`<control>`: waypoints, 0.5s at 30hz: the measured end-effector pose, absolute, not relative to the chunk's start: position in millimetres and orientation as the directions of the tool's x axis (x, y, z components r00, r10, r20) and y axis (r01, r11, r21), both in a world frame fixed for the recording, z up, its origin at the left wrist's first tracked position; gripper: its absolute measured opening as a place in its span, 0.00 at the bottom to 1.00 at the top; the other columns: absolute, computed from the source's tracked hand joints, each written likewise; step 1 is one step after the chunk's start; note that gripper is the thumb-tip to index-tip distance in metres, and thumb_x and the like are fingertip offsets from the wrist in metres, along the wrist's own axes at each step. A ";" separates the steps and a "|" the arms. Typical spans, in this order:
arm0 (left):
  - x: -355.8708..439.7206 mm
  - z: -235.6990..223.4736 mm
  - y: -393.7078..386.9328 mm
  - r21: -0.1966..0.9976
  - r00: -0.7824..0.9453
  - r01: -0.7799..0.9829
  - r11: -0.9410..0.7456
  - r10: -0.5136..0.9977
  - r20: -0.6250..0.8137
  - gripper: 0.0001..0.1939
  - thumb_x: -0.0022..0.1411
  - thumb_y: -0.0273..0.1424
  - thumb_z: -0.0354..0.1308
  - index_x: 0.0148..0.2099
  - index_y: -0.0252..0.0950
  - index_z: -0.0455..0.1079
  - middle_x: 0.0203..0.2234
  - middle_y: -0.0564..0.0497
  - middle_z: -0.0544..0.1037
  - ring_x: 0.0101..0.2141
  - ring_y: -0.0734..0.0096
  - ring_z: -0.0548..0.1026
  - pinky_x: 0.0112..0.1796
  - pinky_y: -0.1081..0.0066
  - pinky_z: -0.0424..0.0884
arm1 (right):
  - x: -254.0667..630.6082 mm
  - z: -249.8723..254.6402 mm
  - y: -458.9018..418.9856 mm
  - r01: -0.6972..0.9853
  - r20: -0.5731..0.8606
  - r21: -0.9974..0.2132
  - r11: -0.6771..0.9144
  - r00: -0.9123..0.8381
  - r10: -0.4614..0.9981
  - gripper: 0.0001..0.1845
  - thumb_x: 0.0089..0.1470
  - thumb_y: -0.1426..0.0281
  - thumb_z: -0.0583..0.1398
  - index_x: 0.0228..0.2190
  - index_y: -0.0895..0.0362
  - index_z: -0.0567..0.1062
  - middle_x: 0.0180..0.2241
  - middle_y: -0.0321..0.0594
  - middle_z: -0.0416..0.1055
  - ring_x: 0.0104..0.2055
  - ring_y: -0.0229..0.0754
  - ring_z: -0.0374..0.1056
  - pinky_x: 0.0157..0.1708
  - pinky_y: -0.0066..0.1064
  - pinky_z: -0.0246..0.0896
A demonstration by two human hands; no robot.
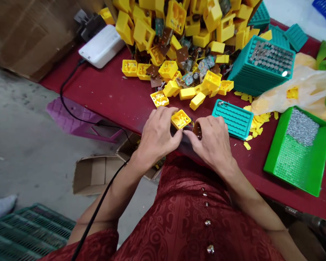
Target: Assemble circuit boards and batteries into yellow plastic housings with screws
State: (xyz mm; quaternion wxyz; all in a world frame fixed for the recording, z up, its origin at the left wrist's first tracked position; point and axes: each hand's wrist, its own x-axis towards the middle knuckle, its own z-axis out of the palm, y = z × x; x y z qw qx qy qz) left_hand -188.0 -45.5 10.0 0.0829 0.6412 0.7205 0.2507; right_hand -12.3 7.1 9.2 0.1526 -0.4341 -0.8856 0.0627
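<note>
Yellow casing (180, 119) between 2 inward-curled hands (159, 136).

No readable text, no legible label, no brand, no number, no sign on anything in view

Both forearms reach forward, left hand (161, 134) and right hand (212, 139) close together, fingers curled in a grip.
</note>
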 end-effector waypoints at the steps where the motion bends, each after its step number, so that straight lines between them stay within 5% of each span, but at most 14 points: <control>1: -189.0 12.1 -52.2 0.480 -0.164 0.876 0.053 0.968 0.192 0.23 0.63 0.30 0.60 0.60 0.34 0.69 0.54 0.38 0.80 0.56 0.50 0.77 0.59 0.52 0.73 | -9.1 11.6 1.9 0.726 0.192 -0.287 0.625 -0.596 0.780 0.21 0.66 0.52 0.63 0.39 0.59 0.76 0.39 0.48 0.76 0.43 0.49 0.64 0.44 0.41 0.58; 4: -196.1 13.0 -67.6 0.513 -0.183 0.854 0.091 0.974 0.131 0.25 0.62 0.30 0.60 0.61 0.31 0.70 0.53 0.35 0.79 0.55 0.49 0.78 0.58 0.52 0.76 | 0.3 13.0 0.2 0.630 0.086 -0.489 0.603 -0.653 0.752 0.21 0.67 0.53 0.62 0.42 0.59 0.78 0.40 0.46 0.78 0.41 0.46 0.68 0.44 0.39 0.62; 7: -204.5 11.1 -75.1 0.531 -0.224 0.834 0.150 0.972 0.076 0.23 0.63 0.32 0.60 0.60 0.31 0.72 0.54 0.35 0.79 0.55 0.48 0.79 0.56 0.52 0.78 | 7.1 6.8 16.7 0.584 0.105 -0.577 0.571 -0.641 0.761 0.12 0.70 0.64 0.59 0.45 0.58 0.80 0.42 0.45 0.79 0.44 0.44 0.71 0.47 0.37 0.64; 15: -210.6 9.5 -73.6 0.560 -0.311 0.796 0.230 0.949 0.052 0.26 0.61 0.30 0.64 0.61 0.36 0.72 0.57 0.40 0.82 0.53 0.50 0.81 0.57 0.51 0.78 | -5.9 -22.0 39.6 0.587 0.142 -0.343 0.733 -0.739 0.658 0.20 0.71 0.71 0.51 0.51 0.55 0.81 0.50 0.50 0.74 0.49 0.49 0.64 0.50 0.42 0.61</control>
